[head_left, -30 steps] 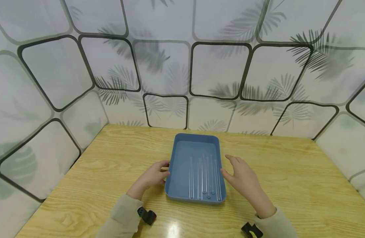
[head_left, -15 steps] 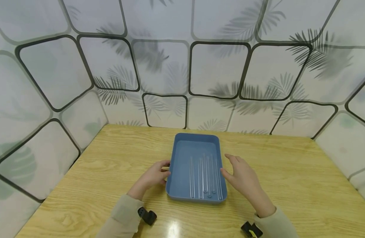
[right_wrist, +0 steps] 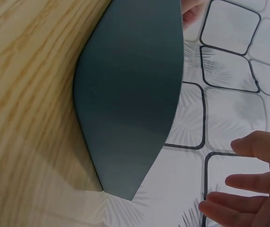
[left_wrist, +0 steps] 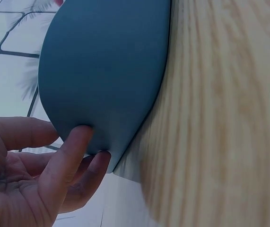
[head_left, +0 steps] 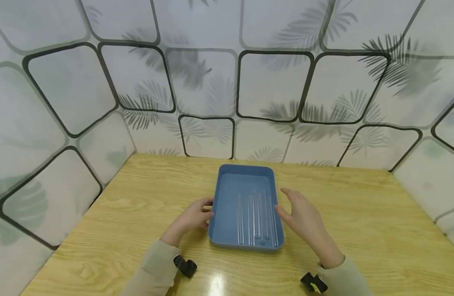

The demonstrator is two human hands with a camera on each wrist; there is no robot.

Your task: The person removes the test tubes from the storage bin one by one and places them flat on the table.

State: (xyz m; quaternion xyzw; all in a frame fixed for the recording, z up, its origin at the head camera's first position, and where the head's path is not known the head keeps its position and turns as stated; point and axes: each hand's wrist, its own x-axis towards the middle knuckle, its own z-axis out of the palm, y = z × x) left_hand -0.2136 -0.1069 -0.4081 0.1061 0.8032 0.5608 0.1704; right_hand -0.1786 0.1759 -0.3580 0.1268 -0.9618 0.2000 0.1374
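A shallow blue tray point(head_left: 227, 240) sits on the wooden table. Several slim, clear tubes with rounded near ends point(head_left: 252, 238) lie lengthwise in its right half. At the tray's left side is my left hand point(head_left: 191, 216), its fingertips touching the outer wall, as the left wrist view shows point(left_wrist: 64, 165); the fingers are slightly bent and do not wrap round it. My right hand point(head_left: 304, 216) hovers by the opposite side with thumb and fingers spread. In the right wrist view, a gap shows between that hand point(right_wrist: 253, 184) and the tray wall point(right_wrist: 130, 90).
The light wooden table point(head_left: 153, 181) extends on both sides of the tray. Patterned cloth walls point(head_left: 271, 86) with dark outlines and leaf prints stand behind it and at both sides. A small black device point(head_left: 186, 266) is strapped at each sleeve.
The tray has slid very slightly right, with my left fingers staying at its wall. My right hand has risen a little, its fingers still spread.
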